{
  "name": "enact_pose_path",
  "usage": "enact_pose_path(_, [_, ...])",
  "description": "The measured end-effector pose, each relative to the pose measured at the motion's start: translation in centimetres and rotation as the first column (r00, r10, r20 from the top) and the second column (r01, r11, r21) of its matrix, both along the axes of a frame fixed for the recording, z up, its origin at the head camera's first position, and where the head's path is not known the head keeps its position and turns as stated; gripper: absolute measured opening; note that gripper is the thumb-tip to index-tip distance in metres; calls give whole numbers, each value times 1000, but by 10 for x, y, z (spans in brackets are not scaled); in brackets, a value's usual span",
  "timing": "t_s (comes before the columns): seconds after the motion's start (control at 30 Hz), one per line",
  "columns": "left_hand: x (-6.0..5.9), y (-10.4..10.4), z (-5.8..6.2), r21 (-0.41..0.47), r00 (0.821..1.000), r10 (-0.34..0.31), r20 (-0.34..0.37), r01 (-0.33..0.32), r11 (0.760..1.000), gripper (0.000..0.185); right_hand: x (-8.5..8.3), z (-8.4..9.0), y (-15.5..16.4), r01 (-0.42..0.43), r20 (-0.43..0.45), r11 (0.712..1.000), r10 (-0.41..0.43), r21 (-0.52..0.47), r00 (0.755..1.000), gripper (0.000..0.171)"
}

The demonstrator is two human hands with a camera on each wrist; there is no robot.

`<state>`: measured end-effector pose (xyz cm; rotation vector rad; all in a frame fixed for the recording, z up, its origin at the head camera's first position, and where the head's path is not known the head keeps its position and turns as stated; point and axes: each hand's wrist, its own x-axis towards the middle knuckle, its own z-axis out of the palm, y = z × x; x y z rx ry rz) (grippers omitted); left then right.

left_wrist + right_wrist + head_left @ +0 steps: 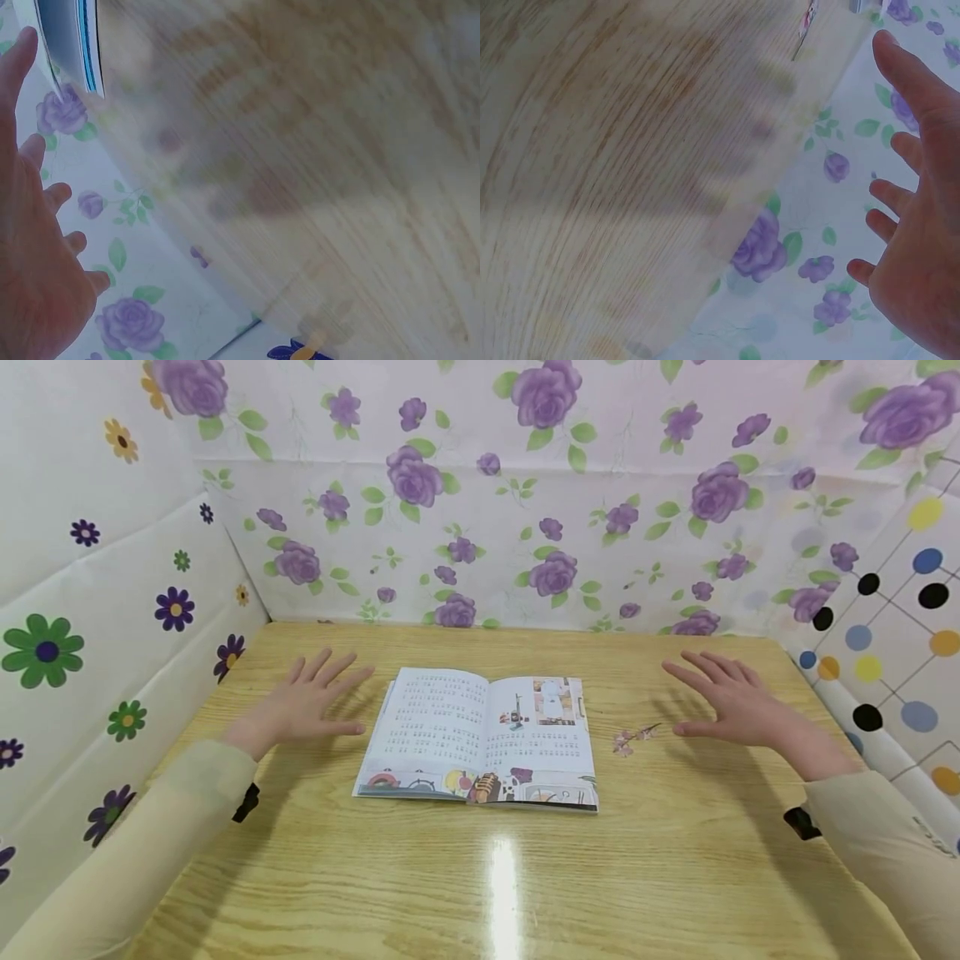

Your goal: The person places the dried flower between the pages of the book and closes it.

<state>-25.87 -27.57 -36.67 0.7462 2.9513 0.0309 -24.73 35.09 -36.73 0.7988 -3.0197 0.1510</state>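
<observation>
- lying open and flat, the picture book (480, 739) sits mid-table, nearer the far edge, untouched.
- a small flower sprig (633, 737) rests just beside its right edge.
- left hand (303, 702) and right hand (738, 702) hover either side, fingers spread, holding nothing.
- judged: a pause before handling; any next move calls for one hand reaching inward to a page edge on the wooden table (480, 893).

Head view: above and behind, facing forward and down across the bench (480, 893). Wrist views — each close beside its spread fingers (30, 150), grazing the bench — share the floral wall (780, 255).
</observation>
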Motion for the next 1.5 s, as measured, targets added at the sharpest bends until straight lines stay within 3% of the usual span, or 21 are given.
enact_pose_path(0.33, [9,8,-12,65,1000,-5,-10,6,998,81,0,-7,-2,-16,28,1000,17,-20,999,95])
enact_pose_path(0.63, [17,14,-20,79,996,-79,-32,81,994,82,1,-17,-2,-6,40,1000,7,-27,999,93])
enact_pose_path(0.97, [37,23,-29,160,991,-124,49,115,980,81,2,-23,-6,-33,61,999,33,-11,998,91])
enact_pose_path(1.13, [47,24,-35,180,986,-164,41,154,972,78,1,-26,-9,-42,76,999,43,-14,996,89])
enact_pose_path(1.5, [65,26,-45,292,981,-178,75,149,945,69,2,-30,-14,-66,100,997,69,-30,993,83])
